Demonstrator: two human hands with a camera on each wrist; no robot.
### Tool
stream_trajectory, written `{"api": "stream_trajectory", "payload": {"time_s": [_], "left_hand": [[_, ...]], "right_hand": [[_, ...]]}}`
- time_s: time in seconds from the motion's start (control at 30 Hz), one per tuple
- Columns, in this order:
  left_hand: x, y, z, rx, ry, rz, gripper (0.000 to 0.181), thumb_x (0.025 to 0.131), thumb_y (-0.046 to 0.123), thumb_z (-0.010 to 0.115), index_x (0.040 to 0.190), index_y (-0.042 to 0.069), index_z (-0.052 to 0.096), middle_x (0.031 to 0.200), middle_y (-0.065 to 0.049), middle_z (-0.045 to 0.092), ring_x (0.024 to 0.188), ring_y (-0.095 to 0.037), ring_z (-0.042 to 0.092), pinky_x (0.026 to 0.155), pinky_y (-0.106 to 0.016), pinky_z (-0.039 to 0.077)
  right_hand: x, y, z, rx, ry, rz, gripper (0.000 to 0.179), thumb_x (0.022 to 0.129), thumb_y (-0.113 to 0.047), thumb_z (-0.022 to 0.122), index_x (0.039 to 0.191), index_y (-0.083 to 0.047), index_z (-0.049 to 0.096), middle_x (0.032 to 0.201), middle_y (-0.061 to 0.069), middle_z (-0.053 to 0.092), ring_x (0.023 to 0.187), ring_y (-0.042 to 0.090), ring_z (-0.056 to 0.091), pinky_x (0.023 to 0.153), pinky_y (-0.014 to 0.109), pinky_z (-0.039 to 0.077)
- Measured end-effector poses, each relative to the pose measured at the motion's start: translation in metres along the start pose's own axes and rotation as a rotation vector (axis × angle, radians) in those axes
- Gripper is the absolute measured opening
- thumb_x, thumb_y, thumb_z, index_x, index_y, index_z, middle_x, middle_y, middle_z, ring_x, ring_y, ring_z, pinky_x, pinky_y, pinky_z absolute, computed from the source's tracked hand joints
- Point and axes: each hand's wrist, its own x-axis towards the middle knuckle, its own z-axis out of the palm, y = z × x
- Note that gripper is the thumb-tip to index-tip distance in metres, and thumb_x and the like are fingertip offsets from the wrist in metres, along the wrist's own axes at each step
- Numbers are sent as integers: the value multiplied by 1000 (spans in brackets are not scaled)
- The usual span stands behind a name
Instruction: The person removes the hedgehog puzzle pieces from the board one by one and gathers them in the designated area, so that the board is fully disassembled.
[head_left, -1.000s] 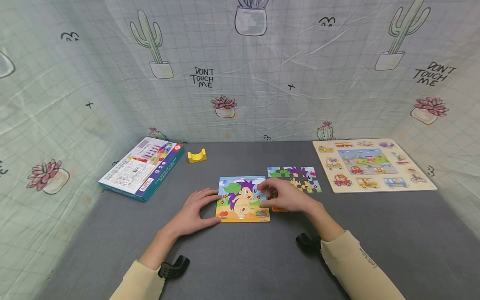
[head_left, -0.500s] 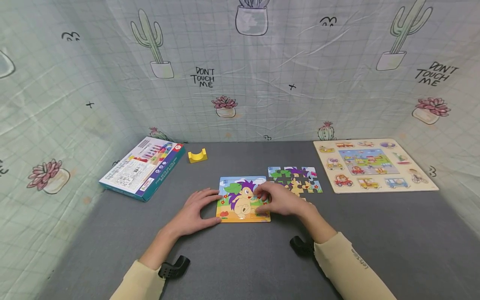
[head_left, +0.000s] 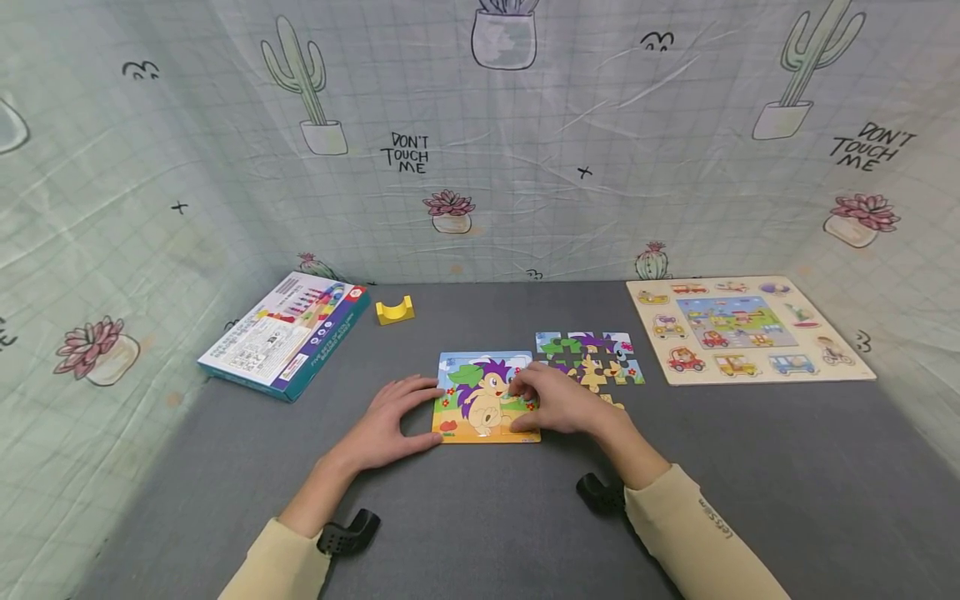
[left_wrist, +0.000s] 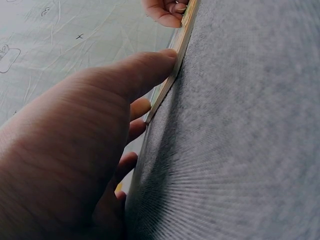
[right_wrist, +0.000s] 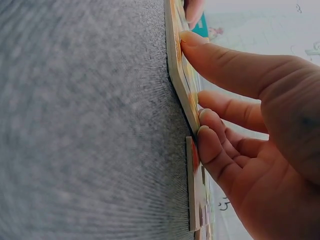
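Observation:
A hedgehog picture board (head_left: 480,408) lies flat on the grey table at the middle of the head view. At its left edge my left hand (head_left: 386,425) rests with fingers spread and thumb at the near corner; the left wrist view shows the thumb (left_wrist: 155,62) on the rim. My right hand (head_left: 562,400) bends over the board's lower right part. There the thumb and index finger pinch a thin puzzle piece (right_wrist: 186,75) against the board, mostly hidden by them. The other fingers curl beside the board's edge. Several loose puzzle pieces (head_left: 592,373) lie just right, partly under the right hand.
A wooden vehicle puzzle (head_left: 735,362) lies at the back right. On the left lies a flat teal-and-white box (head_left: 288,333), with a yellow arched block (head_left: 394,312) nearby. A patterned cloth (head_left: 480,167) hangs behind and around the table.
My right hand has moved slightly left and down onto the board's lower right, uncovering more loose pieces beside it. The left hand has stayed at the board's left edge.

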Motion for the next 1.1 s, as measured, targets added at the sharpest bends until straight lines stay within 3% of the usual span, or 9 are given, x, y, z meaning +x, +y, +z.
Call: {"api": "stream_trajectory", "payload": {"time_s": [0.23, 0.47, 1.1], "left_hand": [[-1, 0, 0, 5, 8, 5, 63, 86, 39, 80, 141, 15, 60, 149, -8, 49, 146, -37, 30, 117, -62, 13], [0, 0, 0, -1, 4, -2, 64, 86, 40, 80, 141, 15, 60, 149, -9, 49, 146, -37, 30, 117, -63, 13], [1, -2, 0, -2, 0, 0, 64, 87, 41, 79, 142, 15, 60, 149, -9, 49, 146, -38, 29, 117, -63, 13]], "right_hand": [[0, -1, 1, 6, 9, 10, 38, 80, -24, 88, 106, -7, 66, 95, 0, 54, 88, 16, 52, 81, 33, 48], [-1, 1, -1, 79, 46, -41, 36, 80, -16, 89, 104, -4, 64, 89, 0, 57, 82, 15, 54, 76, 32, 50], [-5, 3, -5, 262, 76, -52, 14, 92, -6, 74, 102, -7, 65, 89, -1, 62, 82, 15, 59, 74, 30, 53]]}}
